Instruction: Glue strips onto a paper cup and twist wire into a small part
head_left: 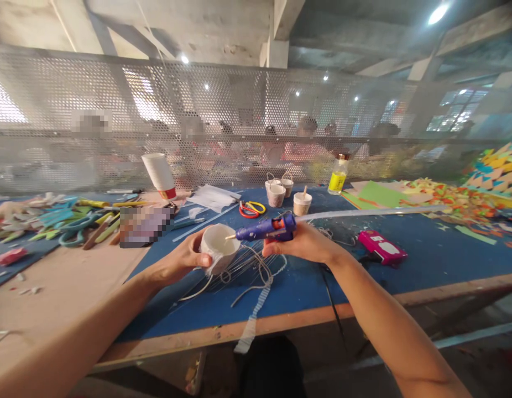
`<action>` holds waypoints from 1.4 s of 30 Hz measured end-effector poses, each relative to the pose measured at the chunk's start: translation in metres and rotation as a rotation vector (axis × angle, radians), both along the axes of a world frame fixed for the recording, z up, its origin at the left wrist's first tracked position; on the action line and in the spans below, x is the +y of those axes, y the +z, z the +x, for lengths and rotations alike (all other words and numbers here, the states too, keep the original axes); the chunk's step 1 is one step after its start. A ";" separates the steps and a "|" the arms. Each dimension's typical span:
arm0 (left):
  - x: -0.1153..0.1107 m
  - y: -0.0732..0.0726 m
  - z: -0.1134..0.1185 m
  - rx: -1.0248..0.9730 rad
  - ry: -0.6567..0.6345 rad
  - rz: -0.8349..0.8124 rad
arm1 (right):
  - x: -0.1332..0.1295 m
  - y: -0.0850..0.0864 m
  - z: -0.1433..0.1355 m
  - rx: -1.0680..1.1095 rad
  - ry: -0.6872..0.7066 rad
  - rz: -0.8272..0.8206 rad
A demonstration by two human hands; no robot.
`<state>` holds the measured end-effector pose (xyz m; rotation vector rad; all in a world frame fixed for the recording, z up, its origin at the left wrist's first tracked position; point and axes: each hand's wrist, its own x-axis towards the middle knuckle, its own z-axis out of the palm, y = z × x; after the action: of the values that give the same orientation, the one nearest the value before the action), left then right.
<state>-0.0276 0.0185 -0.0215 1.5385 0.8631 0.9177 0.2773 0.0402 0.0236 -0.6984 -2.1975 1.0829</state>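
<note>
My left hand [189, 254] is closed around a white paper cup [217, 260], tilted so that its open mouth faces up and to the right. In my right hand [306, 240] is a blue hot glue gun [264, 228], a long clear glue stick [372, 212] sticking out of its back end. The gun's nozzle points left and reaches the cup's mouth; whether it touches the inner wall I cannot tell. Below the cup, loose cords [262, 271] and thin wires lie on the blue mat, with a crinkled paper strip [256, 315] hanging over the table edge.
Behind my hands stand several small cups [276, 195], red-yellow scissors [251, 209] and white paper sheets [214, 197]. A stack of cups [158, 172] rises at back left, a labelled bottle [338, 176] at back right. A magenta box [381, 247] lies right; teal scissors [76, 232] lie left.
</note>
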 end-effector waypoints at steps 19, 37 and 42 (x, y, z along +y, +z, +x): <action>-0.010 0.013 0.007 0.039 0.041 0.144 | 0.069 -0.064 -0.003 0.129 -0.305 -0.471; -0.035 0.013 0.009 0.022 0.262 0.403 | 0.057 -0.045 0.003 -0.822 -0.844 0.289; -0.036 0.009 0.010 0.012 0.349 0.449 | 0.027 -0.021 -0.008 -0.571 -0.877 0.486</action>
<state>-0.0174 -0.0176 -0.0127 1.8030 0.9992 1.4307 0.2693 0.0672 0.0025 -1.6435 -2.0545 -0.1108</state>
